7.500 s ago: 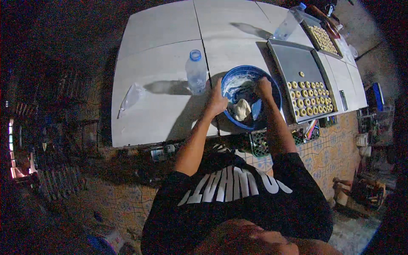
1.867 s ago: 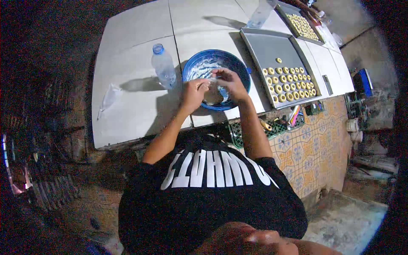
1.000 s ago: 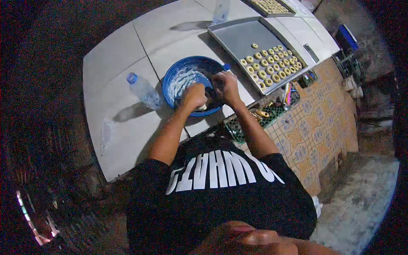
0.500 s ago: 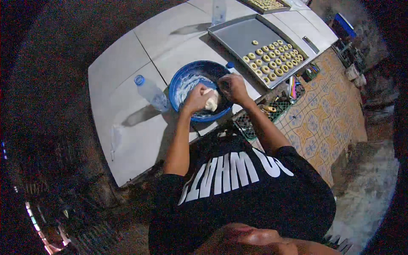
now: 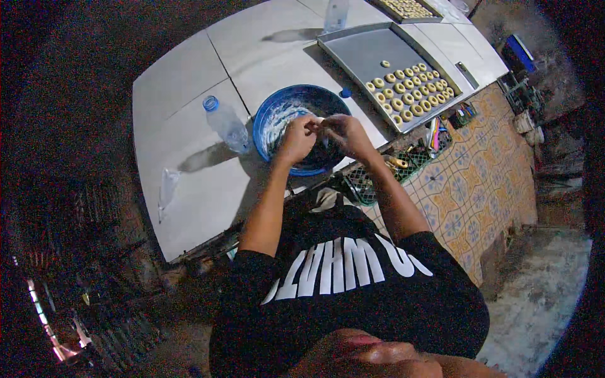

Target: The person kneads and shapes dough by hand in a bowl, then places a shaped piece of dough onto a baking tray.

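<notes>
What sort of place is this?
Probably a small bakery or home baking space: pale ring-shaped pieces, likely dough, line a metal tray, and a blue bowl smeared with something white stands on the white table.

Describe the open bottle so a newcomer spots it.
On the white table, find the blue bowl under the left hand and right hand. The clear bottle sits just left of it. Its open, blue-rimmed mouth shows; the far bottle is cropped at the top.

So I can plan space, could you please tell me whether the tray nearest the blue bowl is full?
Partly full: ring-shaped pieces cover the near side of the tray, mostly bare metal beyond.
</notes>
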`<state>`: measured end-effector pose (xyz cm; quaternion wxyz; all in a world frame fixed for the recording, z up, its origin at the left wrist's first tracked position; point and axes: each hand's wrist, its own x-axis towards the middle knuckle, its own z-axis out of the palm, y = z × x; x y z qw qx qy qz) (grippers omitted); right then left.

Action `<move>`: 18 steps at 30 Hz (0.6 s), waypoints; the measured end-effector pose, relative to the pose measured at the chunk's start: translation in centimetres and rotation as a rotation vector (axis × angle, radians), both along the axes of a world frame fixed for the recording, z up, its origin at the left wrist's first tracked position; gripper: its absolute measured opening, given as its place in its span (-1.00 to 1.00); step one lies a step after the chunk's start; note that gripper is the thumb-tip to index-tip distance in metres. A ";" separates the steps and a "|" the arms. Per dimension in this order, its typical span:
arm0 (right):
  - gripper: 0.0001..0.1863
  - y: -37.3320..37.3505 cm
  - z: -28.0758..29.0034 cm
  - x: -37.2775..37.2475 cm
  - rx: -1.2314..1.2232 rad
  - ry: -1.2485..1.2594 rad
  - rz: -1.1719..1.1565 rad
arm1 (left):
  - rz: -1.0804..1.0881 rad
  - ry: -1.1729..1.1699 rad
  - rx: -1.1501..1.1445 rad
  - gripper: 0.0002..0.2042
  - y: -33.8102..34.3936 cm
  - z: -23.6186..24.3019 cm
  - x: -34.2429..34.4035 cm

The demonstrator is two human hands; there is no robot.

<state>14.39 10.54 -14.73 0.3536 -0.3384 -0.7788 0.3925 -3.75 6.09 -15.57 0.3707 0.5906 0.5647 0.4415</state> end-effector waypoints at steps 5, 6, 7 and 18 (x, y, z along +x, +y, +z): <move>-0.66 3.7 -0.2 -1.8 0.103 -0.435 0.167 | 0.079 0.282 0.024 -0.51 -1.1 -0.4 0.1; -0.61 5.0 -1.1 -2.4 0.129 -0.609 0.177 | 0.090 0.279 0.016 -0.51 -0.9 -1.0 -0.3; -0.57 7.0 -4.6 -1.9 0.143 -0.395 0.221 | 0.072 0.330 0.009 -0.52 -0.3 -1.2 -0.4; -0.76 7.6 -6.0 -6.9 0.550 -0.854 -0.011 | 0.145 0.449 0.105 -0.66 -3.7 6.6 -3.8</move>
